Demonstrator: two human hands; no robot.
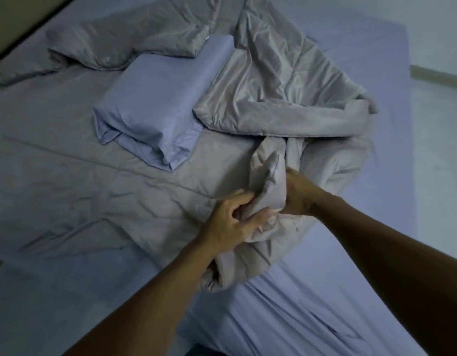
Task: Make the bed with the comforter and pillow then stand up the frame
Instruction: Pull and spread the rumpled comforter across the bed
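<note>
Grey comforter (273, 86) bunched between both hands.
Left hand (230, 222) curls its fingers into a raised fold, forearm reaching in from the lower left. Right hand (296, 194) grips the same fold from the far side, wrist bent, arm stretched from the lower right. Beyond them the rest lies crumpled over the blue sheet (350, 291), its folded edge touching a blue pillow (155, 109).
</note>
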